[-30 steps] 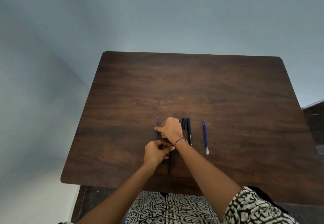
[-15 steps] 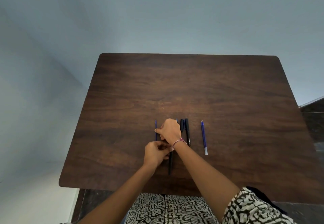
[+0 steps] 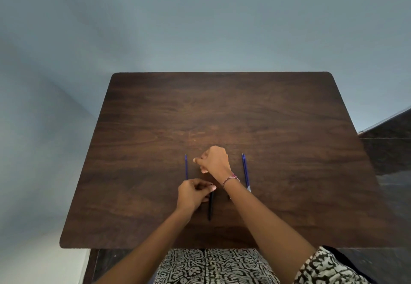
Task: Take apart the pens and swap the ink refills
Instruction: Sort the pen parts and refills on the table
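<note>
No legible writing. Left hand (image 3: 192, 192) pinching black pen barrel (image 3: 210, 208); right hand (image 3: 215, 160) at 12 o'clock, curled, grip unclear. Blue refills (image 3: 186, 167) (image 3: 245, 171) at 10 and 2 o'clock on table (image 3: 289, 128).

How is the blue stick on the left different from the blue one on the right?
The left blue refill looks thinner than the right blue refill. The left one's near end runs behind the left hand, while the right one lies in full view beside the right hand's wrist. The right one shows a pale, clear near end; the left one's near end is hidden. Both are blue, lie flat on the table and point away.
</note>
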Demonstrator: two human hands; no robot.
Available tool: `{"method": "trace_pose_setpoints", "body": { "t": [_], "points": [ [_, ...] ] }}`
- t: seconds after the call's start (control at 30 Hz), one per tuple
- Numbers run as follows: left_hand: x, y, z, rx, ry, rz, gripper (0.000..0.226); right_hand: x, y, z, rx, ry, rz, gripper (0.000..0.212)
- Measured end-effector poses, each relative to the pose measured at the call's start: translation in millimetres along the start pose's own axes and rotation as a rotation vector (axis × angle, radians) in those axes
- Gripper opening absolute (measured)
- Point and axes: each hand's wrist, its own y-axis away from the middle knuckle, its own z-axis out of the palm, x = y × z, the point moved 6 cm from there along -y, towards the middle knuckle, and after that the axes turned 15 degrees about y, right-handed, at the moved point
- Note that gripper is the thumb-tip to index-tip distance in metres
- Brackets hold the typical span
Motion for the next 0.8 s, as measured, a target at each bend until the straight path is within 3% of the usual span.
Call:
{"method": "trace_pose_setpoints", "body": {
  "t": [0.2, 0.43, 0.8],
  "points": [
    [4, 3, 15, -0.011, 0.033, -0.012, 0.012, 35, 8, -39, 0.122, -0.008, 0.033, 0.018],
    [14, 8, 28, -0.023, 0.037, -0.027, 0.009, 104, 19, -67, 0.241, 0.022, 0.191, 0.012],
    [27, 11, 34, 0.018, -0.049, 0.004, 0.013, 118, 19, -54, 0.182, 0.123, 0.198, 0.018]
  ]
}}
